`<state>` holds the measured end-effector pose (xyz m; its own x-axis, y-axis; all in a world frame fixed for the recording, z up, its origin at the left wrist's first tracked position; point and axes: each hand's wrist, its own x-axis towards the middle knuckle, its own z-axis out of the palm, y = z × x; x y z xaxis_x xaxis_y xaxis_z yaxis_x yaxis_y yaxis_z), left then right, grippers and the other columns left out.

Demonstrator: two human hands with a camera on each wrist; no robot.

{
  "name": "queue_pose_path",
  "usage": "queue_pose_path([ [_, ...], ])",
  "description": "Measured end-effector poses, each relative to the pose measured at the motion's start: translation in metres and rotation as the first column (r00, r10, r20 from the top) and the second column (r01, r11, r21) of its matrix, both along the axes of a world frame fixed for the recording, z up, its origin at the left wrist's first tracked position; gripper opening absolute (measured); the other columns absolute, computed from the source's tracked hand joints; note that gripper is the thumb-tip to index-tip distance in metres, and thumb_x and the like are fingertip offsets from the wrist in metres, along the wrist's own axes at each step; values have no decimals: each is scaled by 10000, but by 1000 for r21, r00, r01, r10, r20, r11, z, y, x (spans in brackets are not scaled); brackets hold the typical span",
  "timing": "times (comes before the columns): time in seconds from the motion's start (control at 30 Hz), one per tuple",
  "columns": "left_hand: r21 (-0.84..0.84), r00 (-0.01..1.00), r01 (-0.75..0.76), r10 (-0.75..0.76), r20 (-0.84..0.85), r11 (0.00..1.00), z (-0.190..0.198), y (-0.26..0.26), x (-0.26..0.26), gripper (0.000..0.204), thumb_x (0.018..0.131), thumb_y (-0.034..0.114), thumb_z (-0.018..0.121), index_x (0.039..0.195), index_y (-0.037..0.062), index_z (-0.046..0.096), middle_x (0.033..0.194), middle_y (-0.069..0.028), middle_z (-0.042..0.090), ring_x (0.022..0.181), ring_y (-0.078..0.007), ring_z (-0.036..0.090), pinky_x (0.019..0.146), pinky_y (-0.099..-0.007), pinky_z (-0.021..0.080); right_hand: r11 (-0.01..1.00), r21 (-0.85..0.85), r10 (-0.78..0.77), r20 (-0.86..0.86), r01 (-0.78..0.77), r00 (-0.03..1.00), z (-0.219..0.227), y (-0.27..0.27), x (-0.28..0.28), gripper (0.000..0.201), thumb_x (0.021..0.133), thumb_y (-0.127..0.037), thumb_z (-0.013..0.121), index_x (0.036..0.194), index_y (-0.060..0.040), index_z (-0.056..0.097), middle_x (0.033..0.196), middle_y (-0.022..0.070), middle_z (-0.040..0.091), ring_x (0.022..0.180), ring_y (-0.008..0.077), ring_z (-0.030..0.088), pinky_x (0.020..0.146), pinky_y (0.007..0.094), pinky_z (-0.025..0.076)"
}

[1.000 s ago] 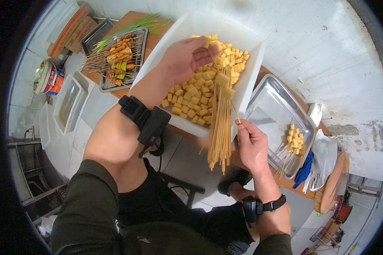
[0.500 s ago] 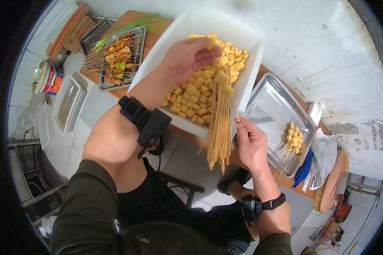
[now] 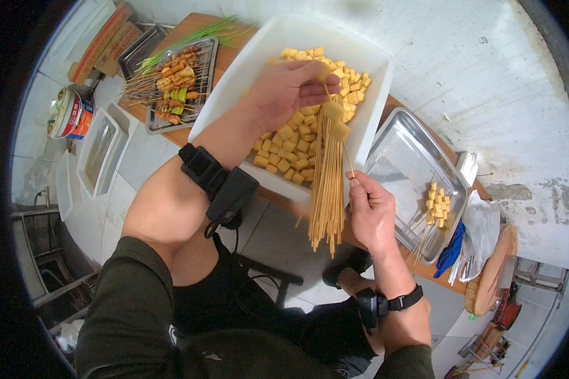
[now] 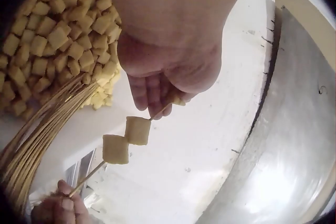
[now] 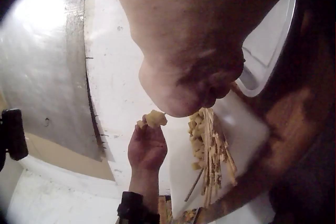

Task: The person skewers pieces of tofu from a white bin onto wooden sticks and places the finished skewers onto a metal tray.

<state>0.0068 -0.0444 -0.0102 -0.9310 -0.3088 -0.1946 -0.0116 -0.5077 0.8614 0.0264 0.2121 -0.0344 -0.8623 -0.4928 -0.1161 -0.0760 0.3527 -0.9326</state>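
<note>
My right hand [image 3: 373, 215] pinches the lower end of a thin wooden skewer [image 3: 348, 156] over the right edge of the white bin [image 3: 235, 72]. Two yellow tofu cubes [image 4: 115, 149] are threaded on the skewer, one against the other. Over the bin, my left hand [image 3: 281, 95] pinches another tofu cube [image 4: 178, 100] between thumb and fingers. The skewer's upper end reaches that cube, its tip hidden by the fingers. Loose tofu cubes [image 3: 284, 148] fill the bin beneath. A bundle of bare skewers [image 3: 326, 196] lies across them and sticks out over the near rim.
To the right, a metal tray [image 3: 395, 136] holds a few filled skewers [image 3: 437, 206]. At the left, another tray [image 3: 150, 123] carries meat and vegetable skewers [image 3: 177, 82] beside green stalks [image 3: 196, 39]. A blue cloth [image 3: 450, 251] and a plastic bag [image 3: 482, 234] lie at the right end.
My left hand has moved slightly right and down with its tofu cube, closer to the two threaded cubes. The right hand and its skewer have barely moved.
</note>
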Motion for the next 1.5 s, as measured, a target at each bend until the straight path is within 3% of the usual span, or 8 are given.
queue_pose_path([
  [0.3, -25, 989, 144, -145, -28, 989, -10, 13, 1, 292, 1005, 281, 533, 1090, 23, 641, 1031, -84, 691, 966, -190, 675, 846, -323, 557, 1000, -14, 21, 45, -21, 999, 7, -6, -2, 229, 1004, -155, 544, 1103, 12, 665, 657, -49, 482, 556, 33, 410, 489, 202, 338],
  [0.6, -73, 994, 111, -109, 31, 991, -3, 22, 2, 309, 1006, 305, 528, 1045, 34, 670, 1004, -59, 693, 942, -169, 667, 830, -294, 549, 996, -88, 11, 194, 6, 981, 13, -6, -3, 212, 1006, -156, 544, 1098, -2, 659, 688, -36, 510, 549, 36, 428, 487, 200, 355],
  [0.67, -70, 993, 114, -112, 30, 991, -3, 22, 3, 308, 993, 304, 552, 1062, 26, 666, 1011, -64, 693, 937, -159, 661, 830, -291, 547, 1000, -24, 0, 253, 6, 967, 20, -7, -3, 230, 994, -128, 517, 1076, 23, 669, 695, -4, 578, 641, 63, 501, 601, 249, 439],
  [0.77, -62, 993, 118, -117, 19, 991, -2, 21, 3, 313, 980, 304, 578, 1072, 18, 666, 1016, -69, 693, 929, -147, 655, 826, -284, 545, 999, -46, 11, 225, -1, 974, 19, -8, -3, 233, 998, -130, 513, 1081, 24, 666, 663, -28, 528, 597, 53, 455, 561, 233, 401],
  [1.13, -56, 989, 144, -145, -6, 988, -4, 20, 2, 326, 982, 312, 579, 1032, 6, 680, 986, -78, 694, 892, -147, 666, 796, -282, 551, 996, -92, 33, 280, -7, 959, 21, -9, -3, 223, 1004, -131, 511, 1073, 17, 664, 655, -28, 532, 580, 57, 468, 544, 234, 400],
  [1.2, -42, 988, 157, -156, 17, 987, -2, 22, 3, 335, 1004, 300, 537, 1031, -7, 666, 985, -101, 690, 913, -190, 669, 830, -320, 560, 995, -95, 38, 284, -11, 958, 22, -9, -4, 224, 1006, -134, 511, 1074, 17, 663, 654, -27, 533, 571, 56, 466, 537, 234, 396],
  [1.5, -62, 984, 173, -171, 40, 983, -3, 23, 5, 333, 990, 314, 569, 1062, -3, 641, 1027, -93, 690, 929, -180, 671, 809, -292, 559, 996, -94, 35, 347, -2, 937, 23, -10, -3, 226, 1006, -136, 507, 1067, 22, 657, 656, -26, 530, 564, 59, 469, 533, 231, 400],
])
